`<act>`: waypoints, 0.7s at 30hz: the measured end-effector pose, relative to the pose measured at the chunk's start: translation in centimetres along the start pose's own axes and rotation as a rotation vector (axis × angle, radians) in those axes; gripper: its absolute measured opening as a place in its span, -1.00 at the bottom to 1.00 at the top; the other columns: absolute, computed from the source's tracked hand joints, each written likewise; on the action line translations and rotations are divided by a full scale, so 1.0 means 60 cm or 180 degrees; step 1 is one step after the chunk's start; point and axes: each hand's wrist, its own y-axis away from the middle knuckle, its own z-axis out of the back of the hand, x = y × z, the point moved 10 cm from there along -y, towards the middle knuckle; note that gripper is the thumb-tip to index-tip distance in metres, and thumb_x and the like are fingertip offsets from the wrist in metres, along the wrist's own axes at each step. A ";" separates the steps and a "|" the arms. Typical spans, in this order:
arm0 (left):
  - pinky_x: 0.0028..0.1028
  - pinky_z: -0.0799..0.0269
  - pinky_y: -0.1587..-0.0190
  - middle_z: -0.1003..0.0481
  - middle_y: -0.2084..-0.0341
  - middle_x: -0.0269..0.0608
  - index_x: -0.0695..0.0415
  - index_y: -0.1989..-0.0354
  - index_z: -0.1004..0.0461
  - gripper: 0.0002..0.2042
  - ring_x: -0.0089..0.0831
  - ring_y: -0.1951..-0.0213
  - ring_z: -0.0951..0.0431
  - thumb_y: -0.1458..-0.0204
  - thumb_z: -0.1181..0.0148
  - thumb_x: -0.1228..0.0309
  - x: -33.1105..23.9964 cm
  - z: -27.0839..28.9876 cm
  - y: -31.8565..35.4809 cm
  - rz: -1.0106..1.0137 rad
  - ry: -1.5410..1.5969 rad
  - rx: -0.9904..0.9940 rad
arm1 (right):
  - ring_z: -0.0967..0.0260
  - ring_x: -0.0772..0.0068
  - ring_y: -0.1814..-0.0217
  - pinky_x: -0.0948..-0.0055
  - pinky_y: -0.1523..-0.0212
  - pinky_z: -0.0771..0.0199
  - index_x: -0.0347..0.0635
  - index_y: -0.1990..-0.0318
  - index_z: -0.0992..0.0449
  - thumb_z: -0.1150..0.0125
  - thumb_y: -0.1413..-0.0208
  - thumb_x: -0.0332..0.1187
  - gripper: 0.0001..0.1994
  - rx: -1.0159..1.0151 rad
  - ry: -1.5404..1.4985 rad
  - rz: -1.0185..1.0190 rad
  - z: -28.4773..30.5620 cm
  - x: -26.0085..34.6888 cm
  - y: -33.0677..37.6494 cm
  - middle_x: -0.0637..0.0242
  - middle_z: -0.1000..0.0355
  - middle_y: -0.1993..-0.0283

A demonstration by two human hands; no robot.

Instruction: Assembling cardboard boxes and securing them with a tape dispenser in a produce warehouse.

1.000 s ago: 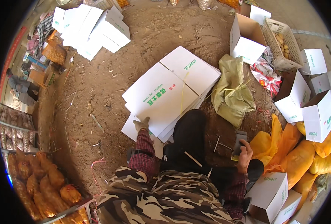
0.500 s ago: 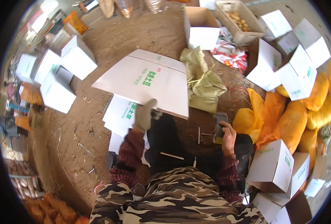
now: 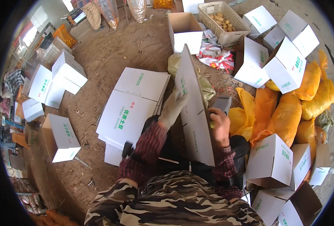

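Note:
A flattened white cardboard box [image 3: 193, 113] with green print stands on edge between my hands, tilted. My left hand [image 3: 174, 105], in a pale work glove, lies stretched out against its left face, the fingers slightly blurred. On the other side my bare right hand [image 3: 220, 126] is closed around a grey tape dispenser [image 3: 222, 103], close to the board's edge. Part of the dispenser is hidden by the hand. A stack of flat white boxes [image 3: 125, 109] lies on the ground left of my knees.
Folded-open white boxes stand at left [image 3: 61, 137] and right [image 3: 270, 160]. Stuffed orange mesh sacks [image 3: 285, 115] lie at right. A beige crate [image 3: 227, 35] of potatoes stands far off beside an open box [image 3: 185, 34]. An olive sack [image 3: 205, 87] lies behind the board.
The flat box has swung from lying tilted over the stack to standing on edge, uncovering the stack. My left hand has moved right and up; my right hand has drawn closer to the board.

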 end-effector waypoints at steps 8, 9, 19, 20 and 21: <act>-0.23 -0.46 -0.21 -0.57 -0.17 0.15 0.24 -0.35 -0.38 -0.17 -0.09 -0.21 -0.59 -0.12 -0.36 -0.20 0.059 -0.009 -0.137 0.0058 -0.0500 -0.0215 | -0.56 -0.04 -0.03 0.21 -0.13 -0.52 -0.37 -0.14 -0.59 -0.28 -0.17 -0.23 -0.54 0.0274 -0.0491 -0.0509 -0.073 -0.039 0.055 -0.16 -0.59 0.05; -0.27 -0.45 -0.24 -0.57 -0.17 0.09 0.20 -0.40 -0.36 -0.18 -0.14 -0.21 -0.58 -0.13 -0.37 -0.17 0.039 -0.018 -0.119 -0.0006 -0.0076 0.0027 | -0.57 0.16 -0.03 0.33 -0.11 -0.50 -0.38 -0.14 -0.59 -0.31 -0.18 -0.23 -0.54 0.0384 -0.0903 -0.1008 -0.071 -0.074 0.068 -0.07 -0.61 0.05; -0.41 -0.50 -0.03 -0.56 0.03 -0.19 0.18 -0.50 -0.29 -0.26 -0.47 0.10 -0.52 -0.02 -0.21 0.49 -0.156 0.075 0.059 -0.0810 -0.0651 0.0263 | -0.60 -0.23 0.14 0.02 -0.12 -0.53 -0.41 0.07 -0.67 -0.27 0.04 -0.37 -0.62 -0.0257 0.0732 0.0581 0.078 0.087 0.064 -0.17 -0.63 0.16; -0.41 -0.50 -0.03 -0.56 0.03 -0.19 0.18 -0.50 -0.29 -0.26 -0.47 0.10 -0.52 -0.02 -0.21 0.49 -0.179 0.080 0.069 -0.0803 -0.0657 0.0314 | -0.61 -0.21 0.13 0.02 -0.11 -0.53 -0.43 0.09 -0.67 -0.26 0.04 -0.37 -0.63 -0.0379 0.0845 0.0500 0.106 0.087 0.046 -0.14 -0.65 0.16; -0.41 -0.49 -0.03 -0.53 0.04 -0.19 0.19 -0.52 -0.26 -0.25 -0.46 0.11 -0.50 -0.03 -0.20 0.48 -0.201 0.076 0.082 -0.0821 -0.0466 0.0521 | -0.61 -0.18 0.14 0.03 -0.10 -0.54 -0.42 0.11 -0.66 -0.23 0.02 -0.38 -0.66 -0.0444 0.0925 0.0513 0.132 0.100 0.021 -0.12 -0.65 0.19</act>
